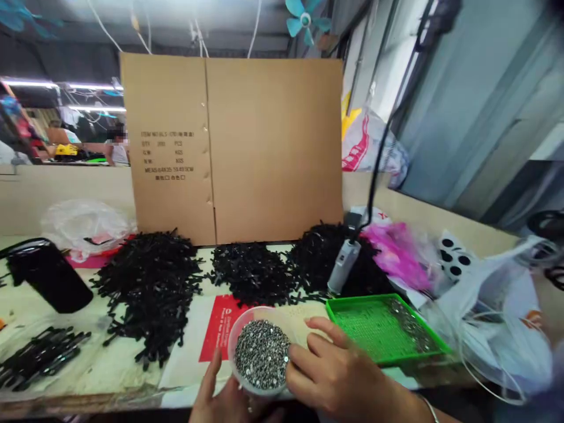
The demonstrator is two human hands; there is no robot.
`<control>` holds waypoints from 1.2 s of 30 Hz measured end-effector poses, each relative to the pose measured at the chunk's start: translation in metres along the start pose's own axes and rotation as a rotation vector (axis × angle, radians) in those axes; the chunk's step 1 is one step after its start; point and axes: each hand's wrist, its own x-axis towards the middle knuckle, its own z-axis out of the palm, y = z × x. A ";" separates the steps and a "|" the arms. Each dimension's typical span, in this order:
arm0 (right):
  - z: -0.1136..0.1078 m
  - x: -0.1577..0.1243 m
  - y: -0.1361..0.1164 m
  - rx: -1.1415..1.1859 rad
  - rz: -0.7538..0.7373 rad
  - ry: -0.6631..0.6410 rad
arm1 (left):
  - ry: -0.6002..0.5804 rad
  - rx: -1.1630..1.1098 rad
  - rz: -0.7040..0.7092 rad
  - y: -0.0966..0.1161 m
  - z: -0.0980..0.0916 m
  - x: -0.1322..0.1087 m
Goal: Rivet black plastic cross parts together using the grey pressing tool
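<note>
Gripping plastic tub (pixel 233 336) of tiny metallic pieces (pixel 263 353) with left hand (pixel 225 400), at near edge of table (pixel 127 376); holding right hand (pixel 337 373) curled at its rim, cannot tell whether pinching a piece. Probably picking pieces out; calls for fine pinch.

Workshop, small-parts handwork. Bench (pixel 101 380) heaped with loose black strips (pixel 154 282); tub (pixel 231 338) of tiny metal bits (pixel 262 355), green mesh tray (pixel 361 329) holding more. Shipping carton (pixel 277 147) printed with item number and weights. Overhead: tube lights (pixel 99 108), fan (pixel 305 20), dangling wires (pixel 255 29). Another person (pixel 118 153) in background.
</note>
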 end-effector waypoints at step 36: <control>-0.017 -0.150 0.104 0.785 0.730 -0.427 | 0.155 -0.035 -0.449 -0.124 0.108 0.200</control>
